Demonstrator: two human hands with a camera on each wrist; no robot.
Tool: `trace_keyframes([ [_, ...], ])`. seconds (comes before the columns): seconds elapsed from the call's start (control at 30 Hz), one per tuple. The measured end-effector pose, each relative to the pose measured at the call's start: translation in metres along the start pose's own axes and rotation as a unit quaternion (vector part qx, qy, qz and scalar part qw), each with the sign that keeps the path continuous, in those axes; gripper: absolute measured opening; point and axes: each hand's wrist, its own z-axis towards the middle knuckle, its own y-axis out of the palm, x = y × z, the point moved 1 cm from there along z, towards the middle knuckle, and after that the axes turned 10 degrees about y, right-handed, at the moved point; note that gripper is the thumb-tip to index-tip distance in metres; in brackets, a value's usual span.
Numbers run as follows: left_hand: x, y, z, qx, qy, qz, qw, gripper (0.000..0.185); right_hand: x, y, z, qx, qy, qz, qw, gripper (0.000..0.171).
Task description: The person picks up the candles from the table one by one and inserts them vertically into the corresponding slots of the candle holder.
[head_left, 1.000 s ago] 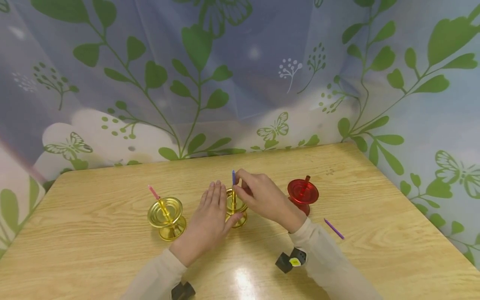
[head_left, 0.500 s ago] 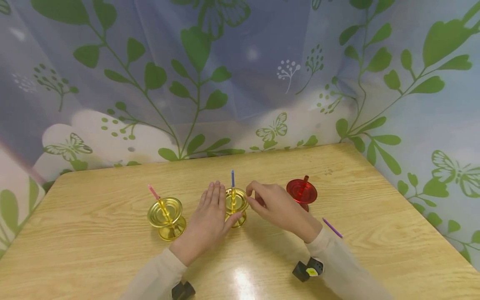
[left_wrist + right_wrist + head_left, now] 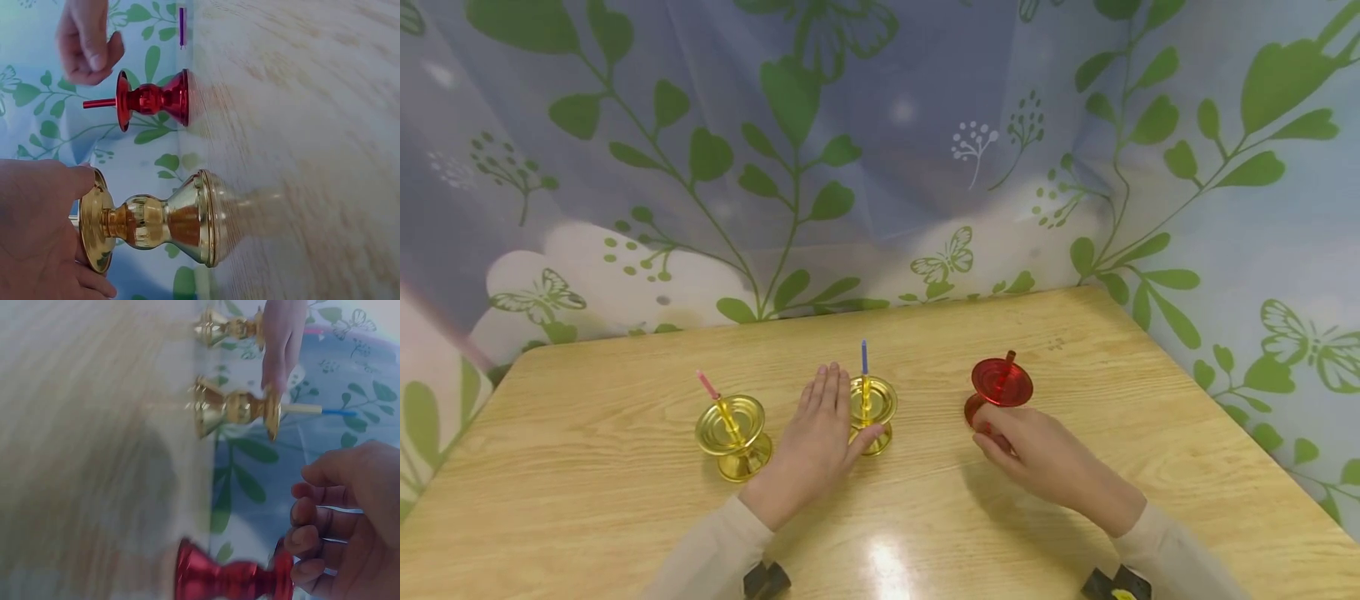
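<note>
My left hand (image 3: 814, 446), fingers straight, rests against the dish of the middle gold candle holder (image 3: 883, 402), its thumb at the near rim. A blue candle (image 3: 864, 358) stands upright in that holder's tube. On the right is a red candle holder (image 3: 1003, 388) with a bare tube. My right hand (image 3: 1052, 462), loosely curled with nothing in it, hovers just in front of the red holder and overlaps it in the head view. In the left wrist view a purple candle (image 3: 182, 27) lies on the table beyond the red holder; the right arm hides it from the head camera.
Another gold candle holder (image 3: 742, 460) stands left of my left hand, with a pink candle (image 3: 707, 385) leaning in its tube. The wooden table (image 3: 587, 467) ends at the back against a leaf-patterned cloth (image 3: 880, 150).
My right hand has let go of the blue candle and moved right and toward me, to the red holder. The blue candle stays upright; my left hand has not moved.
</note>
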Motion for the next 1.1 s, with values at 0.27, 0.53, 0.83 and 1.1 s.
trace_keyframes([
  [0.27,0.002,-0.001,0.0,0.004,-0.002,-0.003,1.0,0.083,0.024,-0.007,-0.022,0.006,0.031,-0.006,0.999,0.017],
  [0.53,0.018,-0.007,-0.011,0.015,-0.005,0.027,0.9995,0.084,0.045,-0.007,-0.035,0.008,0.043,-0.011,0.999,0.02],
  [0.83,0.058,-0.018,-0.028,-0.011,0.011,0.04,0.9991,0.079,0.06,-0.015,-0.041,-0.006,0.086,-0.031,0.996,0.018],
  [1.1,0.07,-0.015,-0.02,-0.017,0.065,0.034,0.9972,0.071,0.068,-0.016,-0.042,-0.026,0.129,-0.057,0.99,0.015],
])
